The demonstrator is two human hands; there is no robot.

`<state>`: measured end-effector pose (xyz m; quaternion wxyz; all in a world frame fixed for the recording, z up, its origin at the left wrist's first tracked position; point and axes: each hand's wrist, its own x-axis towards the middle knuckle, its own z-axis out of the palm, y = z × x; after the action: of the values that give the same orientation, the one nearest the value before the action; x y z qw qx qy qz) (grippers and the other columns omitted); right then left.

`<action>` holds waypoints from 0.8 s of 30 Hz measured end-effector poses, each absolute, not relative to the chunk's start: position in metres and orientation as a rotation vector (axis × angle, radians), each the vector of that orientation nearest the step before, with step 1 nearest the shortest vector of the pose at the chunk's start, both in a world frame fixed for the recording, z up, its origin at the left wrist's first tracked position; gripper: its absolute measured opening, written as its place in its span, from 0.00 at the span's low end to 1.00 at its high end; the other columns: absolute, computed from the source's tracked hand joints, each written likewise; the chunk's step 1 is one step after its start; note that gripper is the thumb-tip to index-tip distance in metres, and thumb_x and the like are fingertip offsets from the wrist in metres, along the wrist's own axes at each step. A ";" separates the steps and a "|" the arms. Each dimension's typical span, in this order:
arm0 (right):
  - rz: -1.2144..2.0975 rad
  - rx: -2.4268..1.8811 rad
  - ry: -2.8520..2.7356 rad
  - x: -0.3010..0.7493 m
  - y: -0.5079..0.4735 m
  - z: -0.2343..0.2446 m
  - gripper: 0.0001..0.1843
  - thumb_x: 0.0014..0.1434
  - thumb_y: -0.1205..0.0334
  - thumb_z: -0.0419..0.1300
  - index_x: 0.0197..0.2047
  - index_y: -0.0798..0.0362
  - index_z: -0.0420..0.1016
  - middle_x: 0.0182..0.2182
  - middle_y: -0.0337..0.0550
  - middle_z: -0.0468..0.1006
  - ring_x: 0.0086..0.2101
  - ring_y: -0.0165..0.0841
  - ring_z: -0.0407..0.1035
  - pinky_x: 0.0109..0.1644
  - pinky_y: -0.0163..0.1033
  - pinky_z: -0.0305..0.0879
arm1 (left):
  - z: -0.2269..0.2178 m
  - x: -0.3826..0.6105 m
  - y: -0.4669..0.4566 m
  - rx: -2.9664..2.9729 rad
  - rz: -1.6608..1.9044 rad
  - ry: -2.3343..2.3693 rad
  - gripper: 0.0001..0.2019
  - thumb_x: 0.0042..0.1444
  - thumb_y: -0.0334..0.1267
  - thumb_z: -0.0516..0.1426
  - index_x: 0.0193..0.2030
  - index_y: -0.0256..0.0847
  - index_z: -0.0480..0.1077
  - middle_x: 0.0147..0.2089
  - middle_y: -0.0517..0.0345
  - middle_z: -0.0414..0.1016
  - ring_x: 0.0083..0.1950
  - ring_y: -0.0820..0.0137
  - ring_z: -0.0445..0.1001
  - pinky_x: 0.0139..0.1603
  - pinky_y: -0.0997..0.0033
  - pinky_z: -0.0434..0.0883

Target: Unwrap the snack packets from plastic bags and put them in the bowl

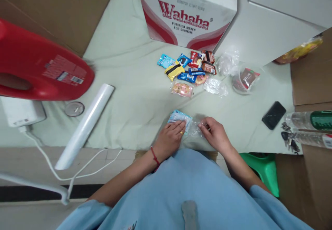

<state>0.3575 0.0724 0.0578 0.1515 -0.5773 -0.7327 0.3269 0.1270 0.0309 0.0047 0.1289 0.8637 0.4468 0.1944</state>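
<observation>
My left hand (169,138) lies with fingers flat on a light blue snack packet (178,116) at the near edge of the pale green table (135,95). My right hand (215,134) is closed in a pinch on a small clear plastic bag (195,128) lying between the two hands. A red string is round my left wrist and a ring is on one finger. Farther out lies a pile of small snack packets (190,69) in blue, yellow, red and pink wrappers.
A Wahaha water carton (188,12) stands at the back. A roll of clear film (84,126), a red jug (38,66), a white charger (22,112) with cable lie left. Clear bags (242,78), a black phone (273,115), keys and bottles (310,119) lie right.
</observation>
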 end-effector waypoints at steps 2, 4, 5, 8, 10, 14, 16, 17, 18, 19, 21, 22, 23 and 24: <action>1.059 -1.628 -2.064 0.335 0.085 0.065 0.10 0.72 0.55 0.57 0.39 0.49 0.72 0.30 0.39 0.77 0.32 0.35 0.71 0.38 0.37 0.66 | 0.002 0.129 0.028 2.516 0.558 1.317 0.21 0.69 0.28 0.51 0.63 0.37 0.75 0.65 0.48 0.79 0.68 0.62 0.72 0.64 0.55 0.71; 1.063 -1.627 -2.148 0.306 0.101 0.066 0.09 0.72 0.58 0.57 0.39 0.49 0.72 0.31 0.39 0.79 0.33 0.34 0.72 0.40 0.36 0.65 | 0.000 0.131 0.025 2.509 0.524 1.380 0.19 0.69 0.27 0.51 0.60 0.39 0.77 0.60 0.49 0.82 0.68 0.61 0.72 0.68 0.52 0.68; 1.027 -1.656 -2.222 0.291 0.109 0.065 0.08 0.72 0.60 0.57 0.39 0.50 0.72 0.33 0.41 0.80 0.35 0.34 0.73 0.41 0.36 0.64 | 0.000 0.132 0.023 2.506 0.501 1.415 0.19 0.69 0.27 0.51 0.58 0.40 0.78 0.57 0.48 0.83 0.69 0.60 0.72 0.70 0.50 0.67; 0.932 -1.775 -2.436 0.252 0.122 0.057 0.09 0.74 0.64 0.52 0.43 0.52 0.73 0.41 0.47 0.81 0.40 0.37 0.74 0.44 0.37 0.64 | -0.001 0.127 0.018 2.477 0.446 1.451 0.19 0.67 0.27 0.52 0.59 0.39 0.78 0.54 0.45 0.84 0.70 0.56 0.71 0.72 0.46 0.67; 0.919 -1.794 -2.519 0.237 0.120 0.052 0.12 0.75 0.66 0.48 0.48 0.53 0.73 0.45 0.51 0.80 0.41 0.38 0.74 0.44 0.39 0.65 | -0.002 0.119 0.012 2.426 0.485 1.415 0.20 0.65 0.29 0.53 0.61 0.36 0.77 0.58 0.41 0.81 0.71 0.53 0.69 0.71 0.44 0.69; 0.868 -1.632 -2.582 0.233 0.103 0.047 0.15 0.76 0.56 0.52 0.55 0.57 0.72 0.51 0.58 0.74 0.46 0.44 0.71 0.51 0.46 0.68 | -0.003 0.098 -0.009 2.309 0.718 1.345 0.23 0.62 0.28 0.54 0.62 0.37 0.75 0.62 0.40 0.78 0.70 0.53 0.70 0.69 0.42 0.72; 0.785 -1.547 -2.599 0.236 0.096 0.044 0.25 0.72 0.44 0.57 0.57 0.59 0.71 0.52 0.61 0.72 0.51 0.50 0.68 0.55 0.52 0.68 | -0.001 0.088 -0.018 2.244 0.847 1.375 0.21 0.62 0.27 0.53 0.59 0.42 0.77 0.58 0.45 0.81 0.66 0.56 0.74 0.68 0.44 0.72; 0.742 -1.528 -2.609 0.236 0.093 0.042 0.29 0.70 0.40 0.59 0.58 0.59 0.71 0.52 0.62 0.72 0.52 0.52 0.66 0.56 0.55 0.67 | 0.000 0.084 -0.021 2.208 0.909 1.407 0.19 0.62 0.27 0.53 0.56 0.44 0.78 0.55 0.48 0.83 0.62 0.58 0.77 0.67 0.45 0.73; 0.705 -1.524 -2.620 0.236 0.091 0.041 0.32 0.69 0.38 0.59 0.58 0.59 0.70 0.53 0.63 0.72 0.53 0.54 0.65 0.57 0.57 0.67 | 0.002 0.081 -0.023 2.171 0.962 1.442 0.18 0.62 0.26 0.54 0.52 0.45 0.79 0.52 0.50 0.84 0.59 0.60 0.79 0.66 0.47 0.73; 0.673 -1.532 -2.630 0.234 0.090 0.040 0.33 0.68 0.37 0.60 0.59 0.58 0.70 0.53 0.63 0.72 0.53 0.54 0.64 0.56 0.58 0.67 | 0.004 0.079 -0.023 2.138 1.004 1.474 0.16 0.62 0.26 0.54 0.49 0.45 0.79 0.49 0.52 0.85 0.55 0.62 0.80 0.65 0.48 0.74; 0.616 -1.556 -2.655 0.231 0.089 0.039 0.30 0.67 0.39 0.62 0.58 0.56 0.71 0.53 0.62 0.73 0.53 0.54 0.63 0.55 0.59 0.68 | 0.008 0.077 -0.021 2.084 1.054 1.522 0.13 0.63 0.25 0.54 0.44 0.44 0.78 0.45 0.54 0.85 0.52 0.63 0.81 0.62 0.51 0.76; 0.587 -1.565 -2.673 0.230 0.088 0.041 0.27 0.67 0.43 0.63 0.57 0.56 0.72 0.52 0.61 0.73 0.52 0.54 0.64 0.53 0.58 0.69 | 0.010 0.077 -0.019 2.063 1.064 1.534 0.13 0.63 0.25 0.54 0.43 0.44 0.77 0.44 0.54 0.85 0.52 0.63 0.81 0.60 0.52 0.76; 0.560 -1.580 -2.689 0.230 0.088 0.044 0.23 0.67 0.48 0.63 0.56 0.55 0.73 0.51 0.61 0.74 0.51 0.53 0.64 0.52 0.57 0.70 | 0.012 0.077 -0.016 2.048 1.072 1.541 0.13 0.64 0.25 0.54 0.44 0.44 0.77 0.44 0.54 0.85 0.53 0.63 0.81 0.60 0.53 0.77; 0.544 -1.596 -2.703 0.231 0.088 0.048 0.18 0.68 0.54 0.63 0.56 0.56 0.74 0.50 0.60 0.75 0.50 0.53 0.65 0.51 0.55 0.70 | 0.015 0.078 -0.013 2.035 1.080 1.547 0.13 0.64 0.25 0.54 0.45 0.45 0.76 0.45 0.54 0.85 0.55 0.62 0.80 0.60 0.53 0.77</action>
<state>0.2313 0.0875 0.0478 -0.0220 -0.5007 -0.8483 0.1708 0.0779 -0.0132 0.0146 0.1823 0.7211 0.5481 0.3827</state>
